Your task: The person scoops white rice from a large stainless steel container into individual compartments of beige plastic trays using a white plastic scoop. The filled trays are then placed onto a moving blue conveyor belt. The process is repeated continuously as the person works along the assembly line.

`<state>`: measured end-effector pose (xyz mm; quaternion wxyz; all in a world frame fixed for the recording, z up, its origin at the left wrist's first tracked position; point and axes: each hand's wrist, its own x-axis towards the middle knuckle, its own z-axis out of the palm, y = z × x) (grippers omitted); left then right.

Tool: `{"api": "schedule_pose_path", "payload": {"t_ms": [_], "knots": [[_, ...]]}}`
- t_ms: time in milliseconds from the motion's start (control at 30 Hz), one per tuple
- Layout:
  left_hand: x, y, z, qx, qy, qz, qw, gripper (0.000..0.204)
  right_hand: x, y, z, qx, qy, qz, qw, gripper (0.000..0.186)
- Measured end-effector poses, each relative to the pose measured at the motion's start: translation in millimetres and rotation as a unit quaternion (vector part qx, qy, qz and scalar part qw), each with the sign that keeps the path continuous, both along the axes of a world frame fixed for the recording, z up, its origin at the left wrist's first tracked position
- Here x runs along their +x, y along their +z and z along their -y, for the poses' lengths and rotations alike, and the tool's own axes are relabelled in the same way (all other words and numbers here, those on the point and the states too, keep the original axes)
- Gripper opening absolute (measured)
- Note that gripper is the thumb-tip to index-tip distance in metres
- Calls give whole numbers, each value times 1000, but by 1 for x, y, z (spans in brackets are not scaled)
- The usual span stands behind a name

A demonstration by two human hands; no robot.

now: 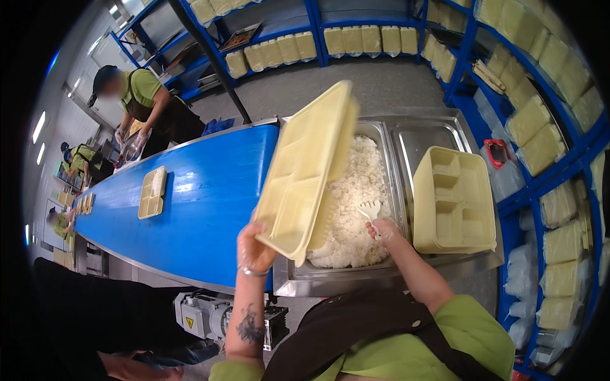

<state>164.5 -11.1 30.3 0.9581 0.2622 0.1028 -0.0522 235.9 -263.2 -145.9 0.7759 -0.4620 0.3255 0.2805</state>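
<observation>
Yellow warning triangle [189, 322] with small dark symbol, on grey motor housing [208, 311] beside blue conveyor belt [210, 190].

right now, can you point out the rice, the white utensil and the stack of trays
Rice [361, 179], head view, middle of its surface
White utensil [369, 208], head view, its pronged end
Stack of trays [454, 199], head view, inside of the topmost one

belt [219, 184] off left, trays [152, 192] on it | rice [359, 181] in pan [346, 269], middle | tray stack [455, 202] just right | shelves [314, 35] behind n right
</observation>
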Motion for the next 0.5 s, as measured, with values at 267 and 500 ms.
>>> {"api": "schedule_pose_path", "payload": {"t_ms": [267, 500], "knots": [[-73, -60, -70, 26, 124, -96, 987, 58, 33, -35, -16, -14, -24, 137, 990, 12], [-71, -71, -63, -8, 163, -147, 976, 57, 61, -52, -19, -20, -23, 164, 986, 17]]}}
